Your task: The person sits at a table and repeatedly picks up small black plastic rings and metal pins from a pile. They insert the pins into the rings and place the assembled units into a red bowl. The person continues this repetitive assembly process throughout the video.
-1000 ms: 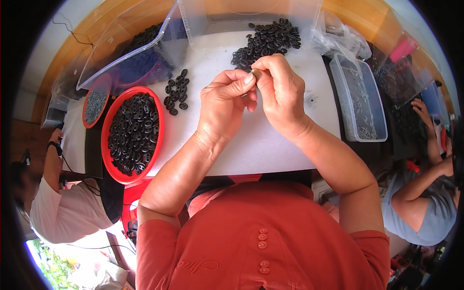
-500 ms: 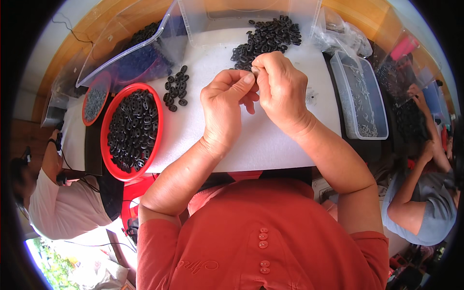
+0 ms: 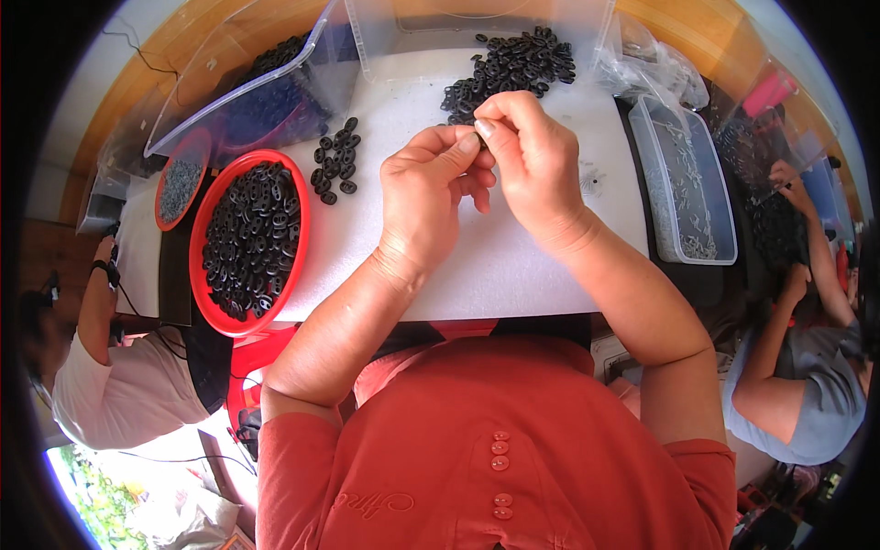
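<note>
Over the white work surface (image 3: 522, 284) my left hand (image 3: 422, 197) and my right hand (image 3: 536, 170) meet at the fingertips. Both pinch a small dark piece (image 3: 481, 140), mostly covered by the thumbs and fingers. Just beyond them spreads a heap of small black oval parts with holes (image 3: 518, 66). Left of my left hand lies a loose cluster of the same kind of black parts (image 3: 336, 165). Further left, a round red bowl (image 3: 195, 261) is filled with similar black parts (image 3: 252, 240).
A clear tray (image 3: 727, 234) of small translucent pieces stands at the right, with plastic bags (image 3: 646, 69) behind it. At the back left are a large clear tub (image 3: 316, 55) and a small bowl of grey bits (image 3: 179, 188). One person (image 3: 128, 394) sits left, another (image 3: 788, 390) right.
My right thumb has shifted up and slightly left against the pinched piece, and both hands have moved a little. The heap, cluster and bowls have stayed put.
</note>
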Available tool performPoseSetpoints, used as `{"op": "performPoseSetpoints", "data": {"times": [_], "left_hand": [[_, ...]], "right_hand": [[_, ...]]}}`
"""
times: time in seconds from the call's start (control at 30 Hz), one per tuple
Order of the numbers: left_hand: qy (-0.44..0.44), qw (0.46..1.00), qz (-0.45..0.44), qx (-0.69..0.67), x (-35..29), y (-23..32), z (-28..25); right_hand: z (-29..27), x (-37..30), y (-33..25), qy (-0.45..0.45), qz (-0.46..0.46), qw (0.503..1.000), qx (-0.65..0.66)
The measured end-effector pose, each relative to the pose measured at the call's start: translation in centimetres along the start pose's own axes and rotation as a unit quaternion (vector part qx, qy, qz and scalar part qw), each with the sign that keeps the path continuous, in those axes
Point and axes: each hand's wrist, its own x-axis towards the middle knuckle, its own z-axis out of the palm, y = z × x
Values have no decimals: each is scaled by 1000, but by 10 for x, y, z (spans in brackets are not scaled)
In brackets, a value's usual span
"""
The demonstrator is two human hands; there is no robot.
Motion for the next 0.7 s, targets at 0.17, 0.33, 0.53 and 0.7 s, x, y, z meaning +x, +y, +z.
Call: {"op": "performPoseSetpoints", "data": {"times": [0.17, 0.33, 0.53, 0.7], "left_hand": [[-10, 999, -18, -37, 6, 7, -8], [-18, 1000, -14, -22, 5, 9, -8], [-12, 1000, -29, 2, 4, 8, -11], [-14, 1000, -24, 8, 4, 8, -10]], "right_hand": [[-12, 10, -2, -63, 74, 981, 167], [-12, 11, -2, -96, 126, 960, 231], [-22, 15, -1, -145, 208, 940, 226], [-22, 15, 0, -161, 196, 945, 207]]}}
